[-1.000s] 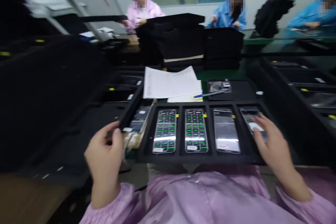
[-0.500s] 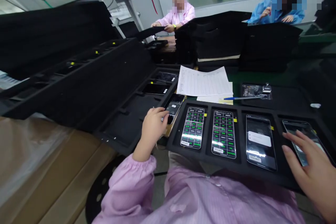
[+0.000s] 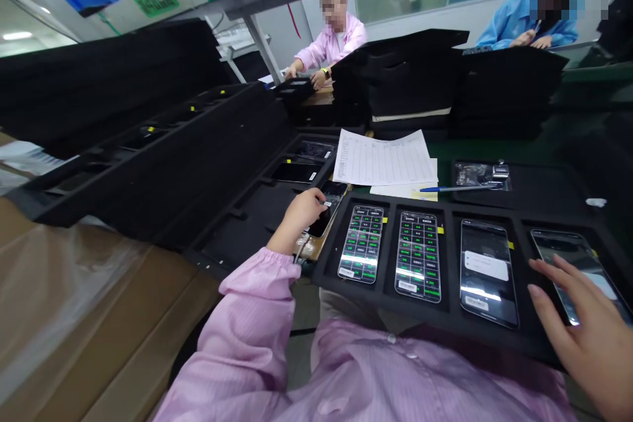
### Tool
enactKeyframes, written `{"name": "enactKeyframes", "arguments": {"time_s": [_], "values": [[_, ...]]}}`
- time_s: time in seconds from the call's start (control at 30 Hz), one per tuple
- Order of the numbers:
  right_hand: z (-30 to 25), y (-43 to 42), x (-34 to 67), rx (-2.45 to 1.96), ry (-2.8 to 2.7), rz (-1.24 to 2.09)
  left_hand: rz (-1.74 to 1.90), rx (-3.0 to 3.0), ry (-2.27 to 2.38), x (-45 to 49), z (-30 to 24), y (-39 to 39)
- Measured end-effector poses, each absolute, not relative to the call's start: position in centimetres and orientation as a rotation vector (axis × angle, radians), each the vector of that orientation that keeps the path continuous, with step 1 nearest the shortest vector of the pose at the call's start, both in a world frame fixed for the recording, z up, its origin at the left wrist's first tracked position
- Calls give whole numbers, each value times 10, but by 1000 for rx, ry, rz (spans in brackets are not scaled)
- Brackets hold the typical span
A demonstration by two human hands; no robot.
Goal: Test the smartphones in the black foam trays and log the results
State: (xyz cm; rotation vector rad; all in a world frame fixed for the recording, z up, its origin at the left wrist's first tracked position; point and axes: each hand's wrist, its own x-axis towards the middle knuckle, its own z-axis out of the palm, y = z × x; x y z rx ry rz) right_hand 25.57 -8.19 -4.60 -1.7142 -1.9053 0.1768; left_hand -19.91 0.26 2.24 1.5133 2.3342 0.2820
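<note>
My left hand (image 3: 302, 212) has its fingers curled together on a dark smartphone (image 3: 320, 223), which lies tilted between the two black trays; the fingertips hide part of its screen. My right hand (image 3: 588, 323) is spread over the rightmost smartphone (image 3: 558, 242), covering much of it; whether the fingers touch the glass I cannot tell. In the same black foam tray (image 3: 390, 308) lie two phones with green-text grids, a left one (image 3: 362, 244) and a middle one (image 3: 418, 257). Beside them, another phone (image 3: 487, 270) displays a white pop-up.
Left of me is a second foam tray (image 3: 237, 237) with a dark phone (image 3: 295, 173). Printed sheets (image 3: 383, 158) and a blue pen (image 3: 452, 188) lie behind my tray. Stacked black trays (image 3: 415, 79) stand farther back. Two people work across the table. A cardboard box (image 3: 99, 343) is at lower left.
My left hand has moved up and slightly right along the phone, its fingers now nearer the middle. My right hand stays over the rightmost phone. A co-worker across has lowered a black tray.
</note>
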Motion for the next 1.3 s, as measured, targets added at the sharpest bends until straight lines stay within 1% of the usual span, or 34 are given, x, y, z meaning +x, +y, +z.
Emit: {"name": "enactKeyframes", "arguments": {"time_s": [0.47, 0.83, 1.17, 1.3], "values": [[-47, -83, 253, -1677, -1874, 242, 266, 1316, 2244, -197, 29, 12], [-46, -84, 250, -1663, -1877, 231, 121, 1323, 2218, -205, 28, 27], [-47, -83, 251, -1678, -1861, 250, 158, 1371, 2170, -210, 32, 24], [-48, -84, 251, -1683, -1864, 262, 179, 1476, 2287, -201, 32, 19]]}}
